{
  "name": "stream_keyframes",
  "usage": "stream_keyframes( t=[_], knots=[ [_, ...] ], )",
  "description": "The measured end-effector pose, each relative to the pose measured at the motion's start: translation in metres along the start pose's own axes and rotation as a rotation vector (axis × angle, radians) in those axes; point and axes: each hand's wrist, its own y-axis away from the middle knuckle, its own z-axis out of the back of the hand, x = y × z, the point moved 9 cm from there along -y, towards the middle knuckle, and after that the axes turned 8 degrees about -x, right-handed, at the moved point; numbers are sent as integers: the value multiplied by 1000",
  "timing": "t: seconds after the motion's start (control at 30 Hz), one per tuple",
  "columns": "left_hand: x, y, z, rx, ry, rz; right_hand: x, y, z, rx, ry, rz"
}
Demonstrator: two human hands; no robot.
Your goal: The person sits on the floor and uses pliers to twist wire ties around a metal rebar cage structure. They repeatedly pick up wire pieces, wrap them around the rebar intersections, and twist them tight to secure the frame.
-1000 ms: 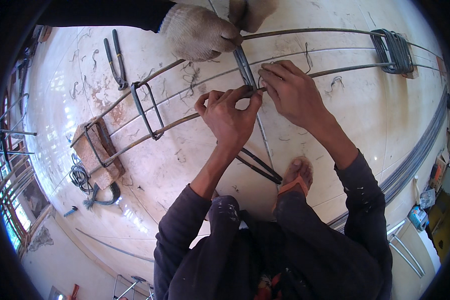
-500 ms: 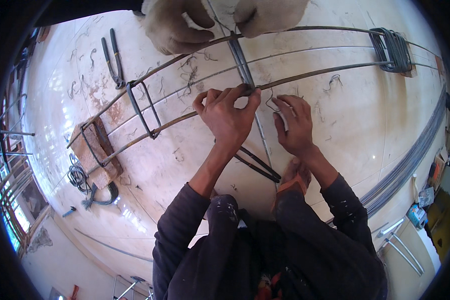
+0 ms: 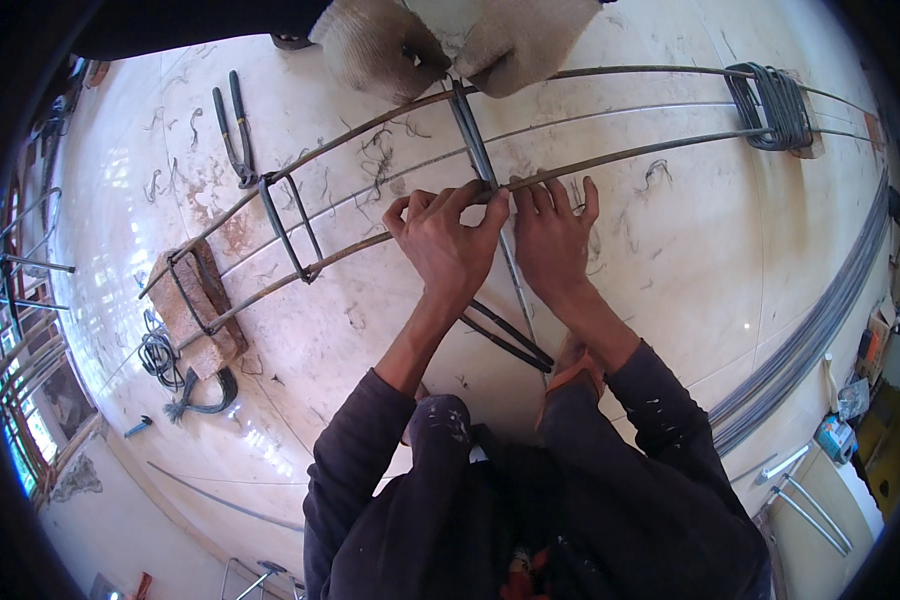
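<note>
My left hand (image 3: 442,240) pinches a long steel bar (image 3: 620,157) where it meets a rectangular steel stirrup (image 3: 473,130). Close beside it, my right hand (image 3: 553,245) has its fingers bent over the same bar near that joint; what its fingertips hold is hidden. Across from me, another person's two gloved hands (image 3: 380,50) work at the far bar (image 3: 650,71), by the stirrup's other end. Below my hands, a tool with two dark handles (image 3: 507,337) lies on the floor, its head hidden by my left hand and wrist.
Farther left, another stirrup (image 3: 288,228) joins the bars, whose ends rest on a brick (image 3: 192,310). Pincers (image 3: 235,135) lie beyond. Bundled stirrups (image 3: 770,108) hang at the right. Wire coils (image 3: 158,360), wire scraps and long rods (image 3: 810,325) lie on the tiled floor (image 3: 690,270).
My right hand has moved left, onto the bar beside my left hand; the bent wire seen by its fingers is now hidden. The other person's gloved hands have drawn closer together.
</note>
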Motion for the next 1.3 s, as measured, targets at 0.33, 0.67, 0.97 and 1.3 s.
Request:
stream_keyframes(
  t=[0.33, 0.67, 0.97, 1.3],
  knots=[
    [-4, 8, 7, -141, 92, -49, -2, -7, 36, 265, -427, -33],
    [-14, 21, 10, -289, 133, -239, 1, -30, 47, 469, -493, 78],
    [-15, 33, 11, -236, 137, -381, 13, -25, 68, 623, -678, -192],
    [-13, 34, 9, -236, 184, -409, 24, -26, 78, 873, -826, -280]
  ],
)
